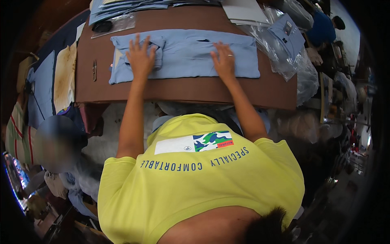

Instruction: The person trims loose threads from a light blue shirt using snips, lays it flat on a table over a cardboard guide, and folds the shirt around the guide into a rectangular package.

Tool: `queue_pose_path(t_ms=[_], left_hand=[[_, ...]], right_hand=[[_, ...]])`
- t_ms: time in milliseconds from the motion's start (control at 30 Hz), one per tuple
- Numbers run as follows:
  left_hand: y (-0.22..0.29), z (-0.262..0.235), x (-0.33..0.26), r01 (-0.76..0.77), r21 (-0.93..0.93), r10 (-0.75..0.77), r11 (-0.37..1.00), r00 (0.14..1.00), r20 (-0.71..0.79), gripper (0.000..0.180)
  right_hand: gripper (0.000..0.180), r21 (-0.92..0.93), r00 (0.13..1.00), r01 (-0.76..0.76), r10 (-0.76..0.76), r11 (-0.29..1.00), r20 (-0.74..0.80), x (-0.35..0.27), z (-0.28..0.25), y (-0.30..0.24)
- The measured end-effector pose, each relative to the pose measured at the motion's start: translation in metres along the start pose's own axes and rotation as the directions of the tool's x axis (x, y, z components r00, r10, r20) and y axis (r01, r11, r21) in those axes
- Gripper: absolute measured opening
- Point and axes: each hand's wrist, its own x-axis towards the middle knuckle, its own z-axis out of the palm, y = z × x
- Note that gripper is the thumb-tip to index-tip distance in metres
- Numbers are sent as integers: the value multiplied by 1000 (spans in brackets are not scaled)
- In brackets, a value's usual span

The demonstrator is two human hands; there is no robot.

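Note:
A light blue shirt (185,59), folded into a long flat strip, lies crosswise on the brown-covered table (187,90). My left hand (141,57) rests on its left part, fingers spread over a bunched fold near the collar end. Toward the right side, my right hand (224,61) lies flat on the cloth with fingers apart and a ring on one finger. Neither hand grips the fabric. A bit of pale card or paper (119,57) shows at the shirt's left end.
Small thread snips (94,70) lie left of the shirt. Behind are stacked blue shirts (130,9), a black object (102,26) on clear plastic and white boards (245,11). A bagged blue shirt (287,35) sits at the right edge. At left, another person (24,130) is near a scorched pad (65,77).

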Motion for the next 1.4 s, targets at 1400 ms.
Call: queue_pose_path(t_ms=[1400], left_hand=[[217, 91, -19, -187, -413, 255, 891, 960, 115, 38]], right_hand=[[57, 485, 838, -430, 137, 761, 528, 6, -79, 82]])
